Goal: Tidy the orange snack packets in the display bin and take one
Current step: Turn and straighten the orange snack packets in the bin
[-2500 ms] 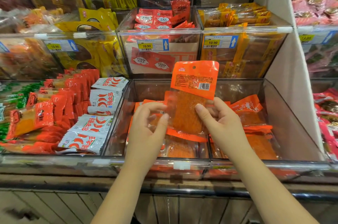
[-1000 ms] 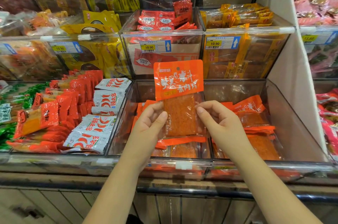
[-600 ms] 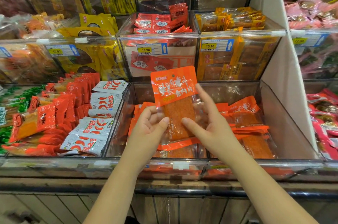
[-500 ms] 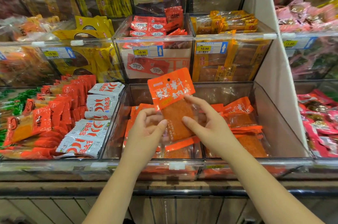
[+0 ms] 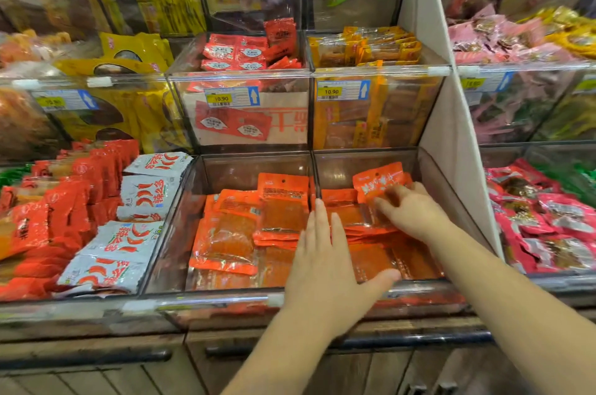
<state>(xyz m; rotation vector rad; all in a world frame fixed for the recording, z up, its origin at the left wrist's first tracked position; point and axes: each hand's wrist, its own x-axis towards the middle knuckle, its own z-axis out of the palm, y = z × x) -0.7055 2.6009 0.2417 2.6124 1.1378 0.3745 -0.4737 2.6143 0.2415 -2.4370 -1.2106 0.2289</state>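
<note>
1. Left hand (image 5: pixel 322 265) was flat with fingers straight, over the clear bin's (image 5: pixel 251 165) middle divider, holding nothing.
2. Right hand (image 5: pixel 409 210) was in the right compartment, fingers on a tilted orange packet (image 5: pixel 377 180). Blurred, so the grip couldn't be told.
3. Other orange packets (image 5: pixel 232 233) lay stacked in both compartments.
4. White chili packets (image 5: pixel 129 243) sat in the next bin to the left.

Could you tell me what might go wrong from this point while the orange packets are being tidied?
1. The orange packet under the right hand stands tilted on a loose pile; it may flop once let go. Blur hides whether it is gripped.
2. The left hand, open above the divider, could nudge the leaning packet just left of it.
</note>
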